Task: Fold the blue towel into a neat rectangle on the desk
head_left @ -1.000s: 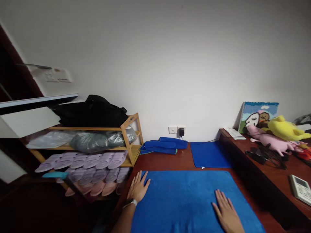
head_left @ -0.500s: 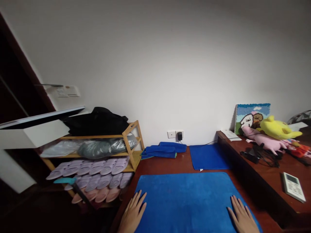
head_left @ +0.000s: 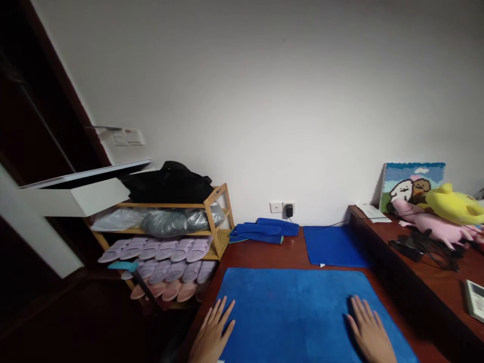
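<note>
A blue towel (head_left: 295,307) lies spread out flat on the reddish-brown table. At its left edge rests my left hand (head_left: 212,330), palm down with the fingers spread. Over the right part of the towel is my right hand (head_left: 368,330), also palm down, fingers apart and a dark shadow along its left side. Neither hand holds anything. Beyond the towel, several folded blue cloths (head_left: 260,230) are heaped near the wall. A flat darker blue cloth (head_left: 336,247) with a small white tag lies to their right.
On the left, a wooden shoe rack (head_left: 215,222) carries several slippers (head_left: 162,249) and a black bag (head_left: 170,184). A plug (head_left: 289,209) sits in the wall socket, its cable running right. The raised ledge holds plush toys (head_left: 427,222), a dog picture (head_left: 412,184) and a white remote (head_left: 475,300).
The view has turned slightly left, so the rack and wall items sit farther right. My right hand has shifted inward and a little forward on the towel; my left hand stays at the towel's left edge.
</note>
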Tool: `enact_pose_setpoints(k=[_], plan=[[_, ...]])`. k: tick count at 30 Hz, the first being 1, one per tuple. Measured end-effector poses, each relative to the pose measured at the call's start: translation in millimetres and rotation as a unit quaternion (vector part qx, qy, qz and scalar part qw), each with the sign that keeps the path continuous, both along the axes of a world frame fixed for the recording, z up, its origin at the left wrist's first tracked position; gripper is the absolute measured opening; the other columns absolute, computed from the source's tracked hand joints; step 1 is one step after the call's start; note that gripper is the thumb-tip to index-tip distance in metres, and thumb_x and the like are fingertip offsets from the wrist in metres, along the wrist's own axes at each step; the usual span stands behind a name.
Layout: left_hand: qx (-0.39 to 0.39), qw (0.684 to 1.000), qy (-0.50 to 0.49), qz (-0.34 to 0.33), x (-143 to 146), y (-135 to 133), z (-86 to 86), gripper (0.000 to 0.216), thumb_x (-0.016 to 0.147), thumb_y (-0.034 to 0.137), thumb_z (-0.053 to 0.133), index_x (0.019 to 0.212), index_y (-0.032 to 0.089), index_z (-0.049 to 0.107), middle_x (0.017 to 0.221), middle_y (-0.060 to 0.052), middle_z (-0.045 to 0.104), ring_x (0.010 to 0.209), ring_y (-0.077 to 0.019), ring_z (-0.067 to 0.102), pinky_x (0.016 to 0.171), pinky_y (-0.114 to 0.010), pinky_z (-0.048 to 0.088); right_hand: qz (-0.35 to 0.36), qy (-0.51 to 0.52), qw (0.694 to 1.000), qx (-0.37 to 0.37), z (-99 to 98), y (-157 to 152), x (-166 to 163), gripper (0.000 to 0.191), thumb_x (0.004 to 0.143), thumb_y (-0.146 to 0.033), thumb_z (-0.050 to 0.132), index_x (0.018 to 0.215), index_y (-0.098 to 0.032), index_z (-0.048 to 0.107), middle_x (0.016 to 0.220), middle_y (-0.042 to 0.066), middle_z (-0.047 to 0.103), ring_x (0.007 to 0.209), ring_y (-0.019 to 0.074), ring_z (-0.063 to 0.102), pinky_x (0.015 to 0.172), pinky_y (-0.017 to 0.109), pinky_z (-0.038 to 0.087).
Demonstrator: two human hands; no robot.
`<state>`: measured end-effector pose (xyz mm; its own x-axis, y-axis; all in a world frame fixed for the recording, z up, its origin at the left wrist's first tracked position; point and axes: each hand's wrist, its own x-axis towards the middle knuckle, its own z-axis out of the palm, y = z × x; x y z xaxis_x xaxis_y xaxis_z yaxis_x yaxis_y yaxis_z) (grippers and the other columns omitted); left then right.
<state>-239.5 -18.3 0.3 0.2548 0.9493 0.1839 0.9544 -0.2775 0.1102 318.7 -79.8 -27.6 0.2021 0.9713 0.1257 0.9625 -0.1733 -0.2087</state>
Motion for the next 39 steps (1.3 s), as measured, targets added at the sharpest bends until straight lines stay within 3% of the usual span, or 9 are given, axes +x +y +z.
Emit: enact_pose_setpoints(k=[4, 7, 11, 15, 22, 25, 29, 35, 39], plan=[[0.000, 1.000, 0.006, 0.008, 2, -3, 3.5, 0.056, 0.104, 0.054, 0.038, 0.158, 0.043, 0.027, 0.167, 0.002, 0.029, 0.152, -0.0259, 0.031, 0.123, -0.052, 0.031, 0.146, 0.081, 0.986, -0.014, 48.0, 38, -114, 0.073, 0.100, -0.064, 0.022, 0.159, -0.023, 0.033, 0.165, 0.001, 0.029, 0.155, 0.0255, 0.021, 0.128, 0.049, 0.018], [0.002, 1.000, 0.007, 0.010, 2, -4, 4.9, 0.055, 0.104, 0.053, 0.038, 0.157, 0.043, 0.027, 0.167, 0.003, 0.030, 0.152, -0.0252, 0.032, 0.123, -0.050, 0.031, 0.219, 0.123, 0.968, -0.023, 61.6, 60, -185, 0.069, 0.102, -0.062, 0.022, 0.160, -0.024, 0.030, 0.166, 0.000, 0.026, 0.155, 0.0240, 0.020, 0.128, 0.048, 0.018], [0.011, 1.000, 0.011, 0.005, 0, -2, 1.9, 0.056, 0.104, 0.052, 0.039, 0.157, 0.044, 0.026, 0.167, 0.003, 0.031, 0.151, -0.0257, 0.035, 0.123, -0.050, 0.032, 0.253, 0.127, 0.958, -0.042, 61.4, 87, -215, 0.069, 0.101, -0.061, 0.025, 0.159, -0.024, 0.030, 0.166, 0.004, 0.025, 0.155, 0.0246, 0.020, 0.127, 0.050, 0.015], [0.015, 1.000, 0.010, 0.003, -3, 0, -1.2, 0.057, 0.103, 0.053, 0.040, 0.157, 0.045, 0.025, 0.167, 0.004, 0.030, 0.151, -0.0255, 0.034, 0.122, -0.049, 0.034, 0.200, 0.083, 0.974, -0.068, 55.6, 112, -161, 0.071, 0.101, -0.060, 0.021, 0.160, -0.022, 0.027, 0.167, 0.004, 0.023, 0.156, 0.0223, 0.016, 0.127, 0.048, 0.010], [0.016, 1.000, 0.003, -0.002, -3, 1, -0.3, 0.057, 0.103, 0.053, 0.042, 0.157, 0.046, 0.026, 0.166, 0.004, 0.032, 0.151, -0.0265, 0.035, 0.122, -0.051, 0.034, -0.028, -0.001, 0.993, -0.112, 22.3, 116, 31, 0.073, 0.099, -0.055, 0.018, 0.162, -0.019, 0.019, 0.169, 0.003, 0.021, 0.156, 0.0251, 0.016, 0.127, 0.047, 0.014], [0.030, 0.999, 0.017, -0.005, -3, 1, -0.5, 0.057, 0.103, 0.052, 0.041, 0.157, 0.046, 0.025, 0.166, 0.005, 0.034, 0.150, -0.0255, 0.037, 0.120, -0.048, 0.037, -0.067, -0.011, 0.991, -0.113, 6.5, 110, 86, 0.071, 0.098, -0.054, 0.016, 0.163, -0.024, 0.017, 0.170, 0.001, 0.017, 0.157, 0.0240, 0.014, 0.126, 0.048, 0.014], [0.040, 0.998, 0.040, -0.013, -2, 2, -0.5, 0.057, 0.103, 0.053, 0.040, 0.158, 0.045, 0.026, 0.166, 0.005, 0.034, 0.149, -0.0250, 0.038, 0.120, -0.047, 0.037, -0.072, -0.014, 0.992, -0.104, -3.8, 107, 104, 0.071, 0.098, -0.054, 0.014, 0.163, -0.026, 0.016, 0.171, 0.003, 0.015, 0.157, 0.0225, 0.013, 0.126, 0.048, 0.012], [-0.027, 0.996, 0.079, -0.004, -7, 9, 5.1, 0.053, 0.104, 0.046, 0.034, 0.157, 0.039, 0.032, 0.165, 0.000, 0.036, 0.151, -0.0253, 0.035, 0.122, -0.057, 0.029, -0.071, 0.028, 0.991, -0.110, 3.5, 110, 106, 0.070, 0.098, -0.056, 0.014, 0.162, -0.028, 0.020, 0.171, 0.000, 0.017, 0.157, 0.0192, 0.013, 0.126, 0.044, 0.011], [-0.007, 0.998, 0.061, 0.020, 9, 16, 20.5, 0.051, 0.102, 0.044, 0.037, 0.151, 0.037, 0.047, 0.160, -0.001, 0.045, 0.148, -0.0276, 0.041, 0.121, -0.058, 0.030, -0.070, 0.121, 0.986, -0.092, 9.1, 117, 127, 0.068, 0.098, -0.057, 0.013, 0.159, -0.032, 0.033, 0.167, -0.001, 0.031, 0.154, 0.0209, 0.026, 0.122, 0.047, 0.025]])
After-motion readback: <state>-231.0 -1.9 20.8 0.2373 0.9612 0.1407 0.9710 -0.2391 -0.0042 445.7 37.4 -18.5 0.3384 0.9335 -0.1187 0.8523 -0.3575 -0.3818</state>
